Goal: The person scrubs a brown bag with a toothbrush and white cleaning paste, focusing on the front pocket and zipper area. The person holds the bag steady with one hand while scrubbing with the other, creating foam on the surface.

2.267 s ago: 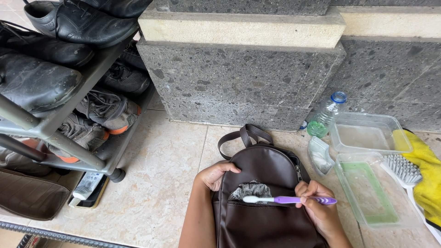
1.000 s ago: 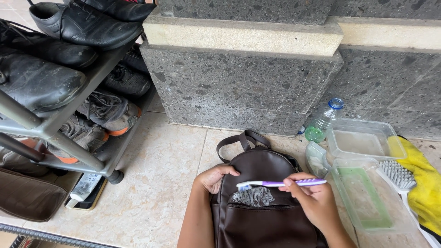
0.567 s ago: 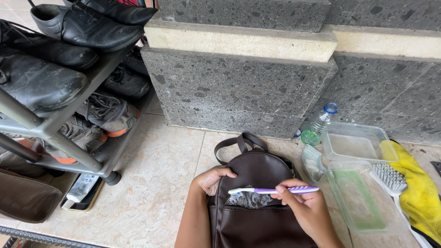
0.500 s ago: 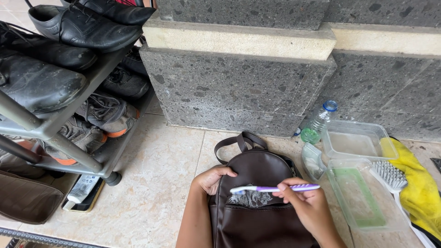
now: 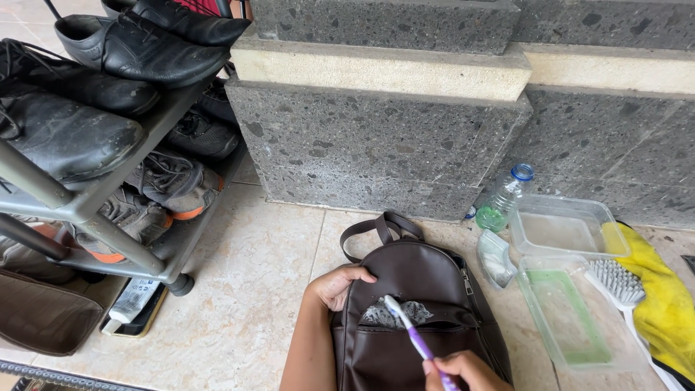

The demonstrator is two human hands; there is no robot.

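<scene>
Shoes (image 5: 137, 51) sat on the rack at upper left. Lower centre, the left hand (image 5: 337, 284) gripped the brown backpack's (image 5: 416, 318) left edge. The right hand (image 5: 463, 371), closed round a purple toothbrush (image 5: 411, 335), angled its head up-left onto the foamy pocket just above. Tubs (image 5: 561, 304) lay right.

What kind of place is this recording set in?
Likely a home entryway or porch: a tiled floor, a rack of shoes against a stone wall, and tubs and a scrub brush laid out for cleaning.
</scene>
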